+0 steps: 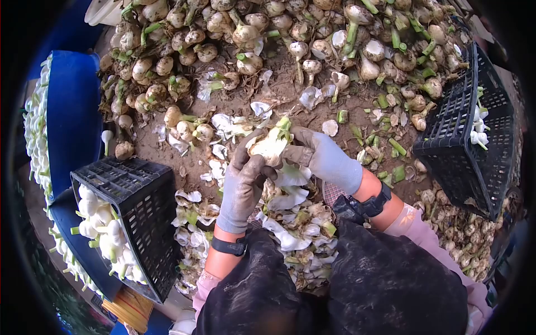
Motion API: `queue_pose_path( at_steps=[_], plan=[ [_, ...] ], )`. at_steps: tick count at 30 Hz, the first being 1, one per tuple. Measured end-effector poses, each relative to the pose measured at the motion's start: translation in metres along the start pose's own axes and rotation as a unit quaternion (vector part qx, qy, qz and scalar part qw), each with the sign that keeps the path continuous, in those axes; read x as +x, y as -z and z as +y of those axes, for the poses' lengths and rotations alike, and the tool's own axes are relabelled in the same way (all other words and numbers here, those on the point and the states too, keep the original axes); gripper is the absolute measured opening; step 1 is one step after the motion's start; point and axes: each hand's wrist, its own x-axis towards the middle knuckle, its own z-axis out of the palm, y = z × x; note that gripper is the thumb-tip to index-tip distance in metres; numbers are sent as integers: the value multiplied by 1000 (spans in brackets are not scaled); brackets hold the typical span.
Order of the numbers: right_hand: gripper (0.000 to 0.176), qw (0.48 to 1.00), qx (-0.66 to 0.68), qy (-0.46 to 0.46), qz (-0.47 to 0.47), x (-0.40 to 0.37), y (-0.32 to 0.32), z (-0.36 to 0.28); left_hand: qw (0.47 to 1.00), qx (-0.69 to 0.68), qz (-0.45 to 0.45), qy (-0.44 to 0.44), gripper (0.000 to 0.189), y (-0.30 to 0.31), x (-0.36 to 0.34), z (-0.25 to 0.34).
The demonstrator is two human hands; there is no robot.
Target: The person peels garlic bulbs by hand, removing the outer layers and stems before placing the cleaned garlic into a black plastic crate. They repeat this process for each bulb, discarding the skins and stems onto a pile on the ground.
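Over littered dirt, the left grip and right grip (both gloved) clasp one garlic bulb.

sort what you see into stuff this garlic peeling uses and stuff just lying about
In use, it seems:
- left hand and right hand
- garlic bulb they hold
- dirty bulb heap
- left crate, right crate
- clean bulbs inside

Lying about:
- shed skins
- cut stems
- yellow object, lower left, unclear

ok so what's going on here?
A person's gloved left hand and right hand hold a garlic bulb with its outer skin partly peeled. Loose skins lie below. Dirty bulbs are heaped ahead. The left crate holds many clean white bulbs; the right crate shows only a few.
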Motion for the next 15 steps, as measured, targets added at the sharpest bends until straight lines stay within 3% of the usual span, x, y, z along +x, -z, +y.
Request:
queue_pose_path(
  at_steps=[3,4,6,7,8,9,11,12,13,14,15],
  plan=[
    [35,999,26,-17,-29,2,0,-22,999,39,-2,8,66,4,-4,0],
    [28,996,-81,-19,-20,8,3,-12,988,148,16,-34,69,-3,-5,1],
    [24,995,-82,-36,-36,9,4,-15,942,322,22,-89,75,-2,-3,4],
    [21,994,-85,-54,-51,9,4,-17,942,322,23,-89,75,-1,-5,6],
    [23,979,-162,110,-62,12,7,0,959,275,17,-61,74,-2,-8,8],
    [23,979,-163,109,-63,12,7,4,974,226,10,-33,73,-4,-8,9],
    [28,980,-200,0,19,10,4,8,962,265,6,-60,74,7,-5,-2],
    [28,980,-200,0,21,8,5,6,987,161,-8,-6,75,5,-6,0],
    [27,928,-365,65,31,6,6,3,997,55,-22,49,76,3,-6,2],
    [26,845,-518,127,39,4,6,2,998,44,-15,47,76,-4,-5,3],
    [26,845,-518,127,41,3,4,2,998,44,-16,47,76,-5,-5,1]
  ],
)
